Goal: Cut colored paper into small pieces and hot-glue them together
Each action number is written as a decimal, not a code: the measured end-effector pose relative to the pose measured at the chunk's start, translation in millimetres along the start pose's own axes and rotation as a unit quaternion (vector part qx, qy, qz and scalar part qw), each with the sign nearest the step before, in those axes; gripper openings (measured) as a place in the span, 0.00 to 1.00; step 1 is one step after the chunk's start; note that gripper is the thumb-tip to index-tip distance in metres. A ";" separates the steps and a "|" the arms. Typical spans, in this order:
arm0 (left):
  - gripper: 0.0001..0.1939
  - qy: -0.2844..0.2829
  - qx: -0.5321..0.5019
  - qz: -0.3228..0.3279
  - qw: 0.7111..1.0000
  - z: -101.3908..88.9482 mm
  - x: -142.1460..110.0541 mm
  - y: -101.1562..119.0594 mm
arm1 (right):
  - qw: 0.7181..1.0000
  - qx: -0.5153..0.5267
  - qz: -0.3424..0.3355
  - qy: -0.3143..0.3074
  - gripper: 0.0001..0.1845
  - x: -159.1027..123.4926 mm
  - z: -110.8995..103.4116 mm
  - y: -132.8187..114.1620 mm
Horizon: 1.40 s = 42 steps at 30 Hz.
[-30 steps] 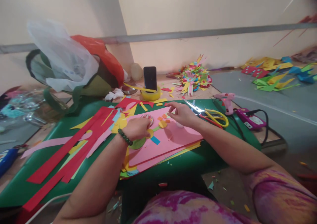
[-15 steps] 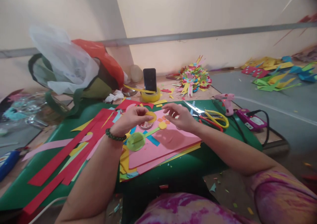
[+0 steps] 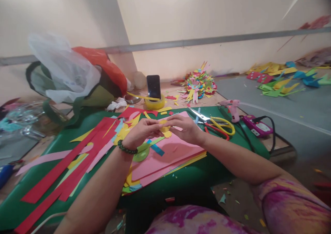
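Between my two hands is a small round piece of yellow paper (image 3: 164,125), held over a stack of pink paper sheets (image 3: 178,154). My left hand (image 3: 143,132), with a dark bead bracelet at the wrist, pinches its left side. The fingers of my right hand (image 3: 187,128) close on the opposite edge. Just under the hands lies a small yellow scalloped paper piece (image 3: 168,134), joined to a light green strip. A round green paper piece (image 3: 142,153) and a blue paper strip (image 3: 156,148) rest on the pink sheets, partly covered by my left hand.
Scissors with yellow handles (image 3: 222,123) and red-handled scissors (image 3: 217,133) lie to the right, near a pink glue gun (image 3: 232,109). Red paper strips (image 3: 77,158) spread over the green mat at left. A phone (image 3: 153,87) leans behind a tape roll (image 3: 154,104).
My right hand has moved left and its fingers now meet the yellow paper circle in my left hand. The orange pieces on the pink paper are now covered. The view has shifted slightly.
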<state>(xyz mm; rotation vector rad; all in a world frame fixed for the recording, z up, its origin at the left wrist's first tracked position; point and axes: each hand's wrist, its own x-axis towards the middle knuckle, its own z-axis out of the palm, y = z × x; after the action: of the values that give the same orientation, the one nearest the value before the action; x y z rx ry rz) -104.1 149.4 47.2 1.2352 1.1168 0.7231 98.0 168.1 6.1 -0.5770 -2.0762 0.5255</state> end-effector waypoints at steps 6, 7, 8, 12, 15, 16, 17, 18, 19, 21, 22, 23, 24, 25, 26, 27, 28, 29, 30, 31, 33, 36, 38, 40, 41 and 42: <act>0.20 -0.006 0.050 0.037 0.998 3.1 -2.7 0.6 | 0.996 0.075 0.055 0.015 0.07 2.1 2.4 -2.6; 0.19 -0.011 0.060 0.046 0.997 4.2 -3.8 1.1 | 0.992 0.099 0.079 0.014 0.07 2.5 3.2 -3.5; 0.18 -0.016 0.071 0.056 0.996 5.5 -4.9 1.7 | 0.987 0.121 0.106 0.013 0.08 2.9 3.9 -4.3; 0.15 -0.029 0.115 0.085 0.989 10.5 -9.3 4.6 | 0.965 0.174 0.193 0.019 0.11 4.6 5.2 -4.9; 0.16 -0.026 0.136 0.090 0.986 12.5 -10.5 5.2 | 0.959 0.187 0.211 0.028 0.13 5.7 5.0 -4.3; 0.16 -0.026 0.144 0.094 0.985 12.7 -10.5 4.9 | 0.959 0.185 0.212 0.029 0.13 5.9 4.9 -4.6; 0.17 -0.026 0.154 0.100 0.983 12.9 -10.4 4.5 | 0.959 0.182 0.213 0.030 0.13 6.0 4.7 -5.2; 0.17 -0.026 0.166 0.109 0.980 13.0 -10.2 3.9 | 0.960 0.179 0.215 0.031 0.13 6.1 4.4 -6.0; 0.17 -0.026 0.179 0.121 0.976 13.1 -10.1 3.4 | 0.959 0.177 0.218 0.032 0.13 6.0 4.2 -6.8; 0.15 -0.020 0.206 0.142 0.968 13.5 -10.0 2.6 | 0.958 0.174 0.223 0.035 0.12 5.8 4.0 -8.3; 0.15 -0.016 0.215 0.149 0.965 13.8 -10.2 2.4 | 0.958 0.172 0.224 0.038 0.12 5.6 4.0 -8.6; 0.14 -0.011 0.222 0.153 0.963 14.1 -10.3 2.2 | 0.959 0.170 0.224 0.040 0.11 5.5 4.0 -8.7; 0.14 -0.007 0.225 0.154 0.962 14.5 -10.4 2.1 | 0.959 0.168 0.223 0.044 0.11 5.3 4.2 -8.4; 0.14 -0.004 0.227 0.154 0.962 14.8 -10.5 1.9 | 0.959 0.167 0.222 0.048 0.10 5.2 4.3 -8.0; 0.13 -0.001 0.226 0.152 0.962 15.2 -10.5 1.5 | 0.959 0.166 0.222 0.054 0.10 5.1 4.6 -7.5; 0.13 0.003 0.224 0.150 0.963 15.6 -10.3 1.0 | 0.959 0.167 0.222 0.061 0.10 5.1 4.8 -7.0; 0.13 0.006 0.221 0.149 0.964 16.0 -9.9 0.4 | 0.957 0.171 0.223 0.069 0.11 5.0 5.1 -6.6; 0.13 0.009 0.219 0.148 0.964 16.4 -9.5 -0.3 | 0.955 0.176 0.225 0.074 0.12 5.0 5.4 -6.3; 0.12 0.013 0.217 0.148 0.965 16.8 -9.1 -1.0 | 0.954 0.182 0.227 0.077 0.13 5.0 5.7 -6.2; 0.12 0.016 0.217 0.148 0.965 17.2 -8.7 -1.5 | 0.952 0.187 0.228 0.078 0.15 5.0 6.0 -6.3; 0.12 0.024 0.221 0.147 0.964 18.0 -8.1 -2.0 | 0.950 0.196 0.231 0.077 0.18 5.0 6.6 -6.7; 0.12 0.034 0.234 0.149 0.960 18.6 -8.1 -1.7 | 0.949 0.202 0.229 0.080 0.20 4.9 7.4 -7.4; 0.13 0.037 0.236 0.152 0.959 18.7 -8.1 -1.4 | 0.947 0.209 0.228 0.083 0.20 4.9 7.8 -7.9; 0.13 0.036 0.234 0.154 0.959 18.8 -7.9 -1.7 | 0.946 0.216 0.228 0.084 0.20 5.0 8.1 -8.1; 0.14 0.037 0.232 0.154 0.960 19.0 -7.7 -2.1 | 0.945 0.219 0.229 0.084 0.20 5.0 8.2 -8.2; 0.14 0.038 0.231 0.154 0.960 19.3 -7.6 -2.5 | 0.944 0.220 0.230 0.084 0.20 5.1 8.2 -8.2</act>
<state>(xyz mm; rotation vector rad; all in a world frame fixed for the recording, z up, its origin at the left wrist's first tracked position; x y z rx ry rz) -89.0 135.1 46.0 1.8206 1.2096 0.7707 86.9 163.3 9.8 -0.8075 -1.5850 1.1340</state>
